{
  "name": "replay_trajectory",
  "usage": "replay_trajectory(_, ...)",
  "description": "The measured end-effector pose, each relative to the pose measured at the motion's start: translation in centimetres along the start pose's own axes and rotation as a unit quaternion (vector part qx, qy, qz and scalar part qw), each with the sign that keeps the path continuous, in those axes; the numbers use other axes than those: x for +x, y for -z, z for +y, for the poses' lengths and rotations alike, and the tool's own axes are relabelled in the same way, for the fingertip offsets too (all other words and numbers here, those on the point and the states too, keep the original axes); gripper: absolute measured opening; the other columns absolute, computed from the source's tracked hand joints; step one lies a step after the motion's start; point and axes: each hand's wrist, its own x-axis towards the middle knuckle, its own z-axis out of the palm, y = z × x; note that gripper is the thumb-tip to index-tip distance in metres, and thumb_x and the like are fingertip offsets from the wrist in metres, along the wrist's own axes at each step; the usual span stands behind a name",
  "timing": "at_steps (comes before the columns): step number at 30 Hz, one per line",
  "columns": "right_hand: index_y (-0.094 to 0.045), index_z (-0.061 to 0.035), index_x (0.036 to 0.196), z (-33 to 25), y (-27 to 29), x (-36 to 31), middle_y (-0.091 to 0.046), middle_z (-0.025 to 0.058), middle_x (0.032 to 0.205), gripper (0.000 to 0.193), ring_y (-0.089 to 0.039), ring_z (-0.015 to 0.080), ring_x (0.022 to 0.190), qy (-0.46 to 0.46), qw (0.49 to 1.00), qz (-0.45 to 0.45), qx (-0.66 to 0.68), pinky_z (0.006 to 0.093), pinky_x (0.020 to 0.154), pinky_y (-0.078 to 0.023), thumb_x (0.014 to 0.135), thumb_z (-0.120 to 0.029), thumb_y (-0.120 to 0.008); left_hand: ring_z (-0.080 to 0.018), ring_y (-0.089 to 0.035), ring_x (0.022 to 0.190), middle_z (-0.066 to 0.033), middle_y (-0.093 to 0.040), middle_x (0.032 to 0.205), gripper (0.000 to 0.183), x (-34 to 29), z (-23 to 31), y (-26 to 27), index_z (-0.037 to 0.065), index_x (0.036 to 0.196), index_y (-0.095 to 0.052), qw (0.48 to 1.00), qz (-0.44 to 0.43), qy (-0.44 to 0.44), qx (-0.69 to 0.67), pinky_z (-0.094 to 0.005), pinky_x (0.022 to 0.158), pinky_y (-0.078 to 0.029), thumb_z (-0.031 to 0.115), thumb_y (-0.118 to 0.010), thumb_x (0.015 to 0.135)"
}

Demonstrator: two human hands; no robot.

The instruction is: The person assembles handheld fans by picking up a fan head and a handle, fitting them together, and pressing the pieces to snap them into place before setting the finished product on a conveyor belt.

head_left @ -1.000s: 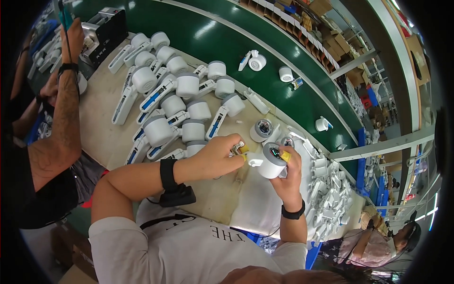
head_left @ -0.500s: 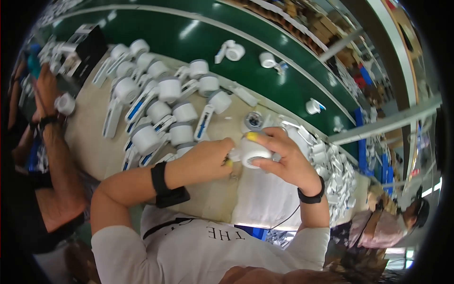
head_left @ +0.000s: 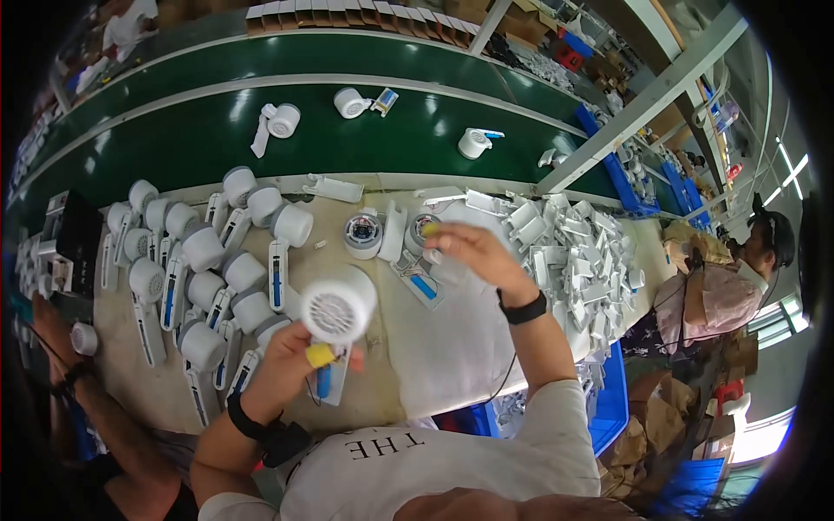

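Observation:
My left hand (head_left: 291, 369), with yellow tape on a finger, grips a white handheld fan (head_left: 334, 308) near the lower side of its round, grilled head. Below the head hangs its handle part, with a blue battery and a thin wire showing. My right hand (head_left: 478, 253) reaches over the table with its fingers stretched out, holding nothing that I can see. Under its fingertips lies a fan (head_left: 424, 227) with an open head, its handle part showing a blue battery (head_left: 423, 286). Left of that sit another open fan head (head_left: 362, 233) and a white handle shell (head_left: 393, 231).
Many white fans (head_left: 202, 247) crowd the table's left side. A heap of white plastic shells (head_left: 565, 260) covers the right. Beyond the table runs a green conveyor belt (head_left: 200, 130) carrying several fans. A co-worker's arm (head_left: 113, 425) is at left; another person (head_left: 708, 295) sits at right.
My right hand has let go of the fan and moved away to the open fan. The fan stays in my left hand, grille now facing up. The view has turned.

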Motion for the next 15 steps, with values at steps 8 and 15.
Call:
replay_trajectory(8, -0.045, -0.0071, 0.123, 7.7, 7.7, 1.5, -0.057, 0.0183, 0.104, 0.066, -0.05, 0.0371, 0.098, -0.157, 0.828, 0.14, -0.519, 0.0404, 0.085, -0.044, 0.06, -0.013, -0.064, -0.014, -0.061, 0.087, -0.0128, -0.062, 0.104, 0.027, 1.6, 1.7, 1.4, 0.002, 0.111, -0.054, 0.988, 0.094, -0.101, -0.064, -0.0216, 0.067, -0.049, 0.014, -0.052, 0.087)
replay_trajectory(15, -0.033, -0.013, 0.132, 1.4, 5.5, -0.7, -0.05, 0.0067, 0.098, 0.069, -0.051, 0.0139, 0.076, -0.014, 0.867, 0.412, -0.281, 0.0258, 0.068, -0.046, 0.07, 0.004, -0.057, -0.0206, -0.061, 0.092, -0.0164, -0.058, 0.109, 0.029, 2.9, 0.3, 2.2, 0.001, 0.113, -0.051, 0.962, 0.149, -0.175, -0.147, -0.0288, 0.069, -0.054, 0.012, -0.051, 0.086)
